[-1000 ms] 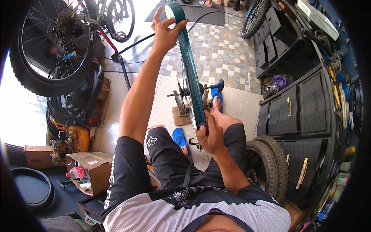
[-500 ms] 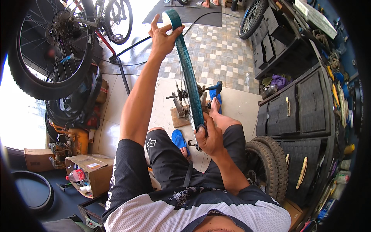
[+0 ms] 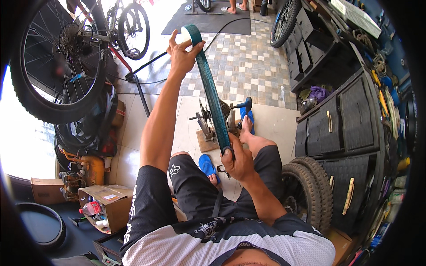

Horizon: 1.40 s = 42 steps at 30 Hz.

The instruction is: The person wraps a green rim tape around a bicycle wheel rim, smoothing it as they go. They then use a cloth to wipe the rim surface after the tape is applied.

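My left hand [image 3: 182, 58], raised at far centre, grips a roll of teal tape [image 3: 195, 35] between thumb and fingers. From the roll a long strip of teal tape [image 3: 212, 95] runs down toward me. My right hand [image 3: 241, 160] pinches the strip's near end between thumb and fingers. Edge-on behind the strip stands a bicycle wheel, mostly hidden by it; its cassette [image 3: 225, 108] shows beside the strip. The wheel sits in a metal stand [image 3: 231, 120] on a wooden base [image 3: 207, 142], between my feet. Whether the tape touches the rim, I cannot tell.
Bicycles, with a large wheel [image 3: 60, 62] nearest, crowd the left. Below them are an orange compressor [image 3: 91, 170] and a cardboard box [image 3: 111, 201]. Tyres [image 3: 317, 190] stand by my right leg, next to dark drawers [image 3: 355, 124]. A person's feet [image 3: 235, 8] show at the far edge.
My left hand and the tape roll have come down slightly toward me. The right hand keeps its pinch on the strip, and the view has tilted a little.
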{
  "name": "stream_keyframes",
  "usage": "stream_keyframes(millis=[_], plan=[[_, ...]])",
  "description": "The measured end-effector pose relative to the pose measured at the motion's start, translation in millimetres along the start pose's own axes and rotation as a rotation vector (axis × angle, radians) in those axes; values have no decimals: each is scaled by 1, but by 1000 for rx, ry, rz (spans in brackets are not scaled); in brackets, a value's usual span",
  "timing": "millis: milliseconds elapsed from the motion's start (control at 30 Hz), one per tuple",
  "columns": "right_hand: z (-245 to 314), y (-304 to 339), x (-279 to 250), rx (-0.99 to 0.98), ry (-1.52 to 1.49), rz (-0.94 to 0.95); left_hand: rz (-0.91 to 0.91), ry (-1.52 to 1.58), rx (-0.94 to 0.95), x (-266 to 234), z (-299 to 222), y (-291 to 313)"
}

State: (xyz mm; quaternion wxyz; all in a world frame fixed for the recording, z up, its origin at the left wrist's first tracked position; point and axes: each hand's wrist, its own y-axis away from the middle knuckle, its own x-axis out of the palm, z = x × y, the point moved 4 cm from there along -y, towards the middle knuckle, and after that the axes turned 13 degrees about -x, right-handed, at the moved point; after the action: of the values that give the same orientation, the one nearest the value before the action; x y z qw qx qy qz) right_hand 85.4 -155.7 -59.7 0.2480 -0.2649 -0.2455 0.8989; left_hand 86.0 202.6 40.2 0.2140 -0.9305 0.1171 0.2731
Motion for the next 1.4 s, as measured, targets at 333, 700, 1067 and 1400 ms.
stream_keyframes(millis=[333, 700, 1067, 1400], plan=[[1, -1, -2, -12, 9, -39, 53, -68, -80, 7, -3, -3], [9, -12, -17, 78, -8, 50, 408, 274, -551, 16, 6, 1], [4, -30, -28, 31, -69, -43, 426, 546, -523, 15, -3, 15], [-11, -140, -24, -76, -43, -33, 254, 540, -456, 1, -20, 61]])
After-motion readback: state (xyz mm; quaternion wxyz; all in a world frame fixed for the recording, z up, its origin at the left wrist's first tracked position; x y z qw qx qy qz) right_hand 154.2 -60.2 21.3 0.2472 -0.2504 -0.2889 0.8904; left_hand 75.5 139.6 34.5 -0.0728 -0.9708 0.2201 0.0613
